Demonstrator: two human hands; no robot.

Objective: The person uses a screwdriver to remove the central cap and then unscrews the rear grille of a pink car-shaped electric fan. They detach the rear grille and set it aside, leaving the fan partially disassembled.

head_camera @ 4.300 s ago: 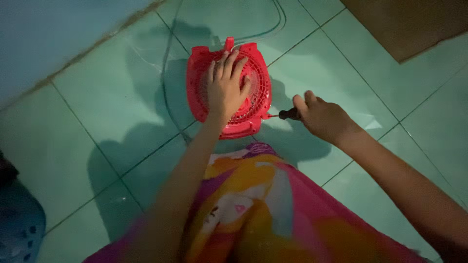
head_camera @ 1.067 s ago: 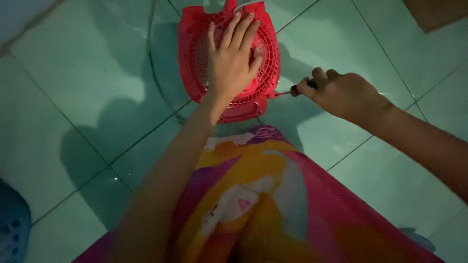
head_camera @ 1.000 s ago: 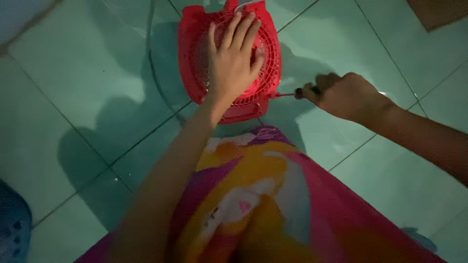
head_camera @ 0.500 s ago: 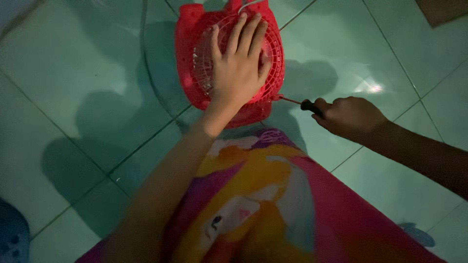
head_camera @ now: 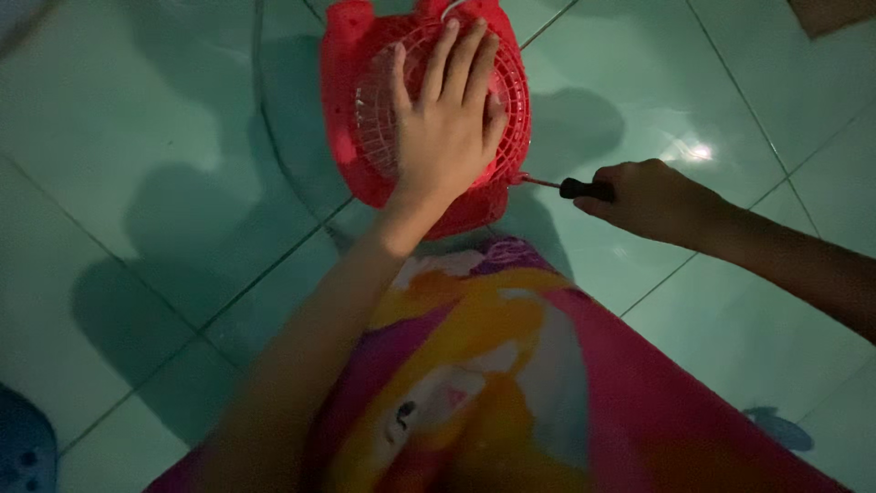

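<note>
A small red fan [head_camera: 365,137] with a round grille lies flat on the green tiled floor. My left hand [head_camera: 444,123] presses palm-down on the grille, fingers spread. My right hand [head_camera: 652,203] grips the dark handle of a screwdriver [head_camera: 570,188], whose thin shaft points left, with its tip at the fan's lower right corner. My lap, in a pink and yellow printed cloth [head_camera: 493,383], sits just below the fan.
A thin cable [head_camera: 274,119] curves over the tiles left of the fan. A blue perforated object [head_camera: 23,452] shows at the bottom left corner. A brown board [head_camera: 835,11] lies at the top right. The room is dim.
My right hand with the screwdriver has drawn back to the right and a little lower along the fan's right edge. My left hand stays on the grille. The view has shifted slightly.
</note>
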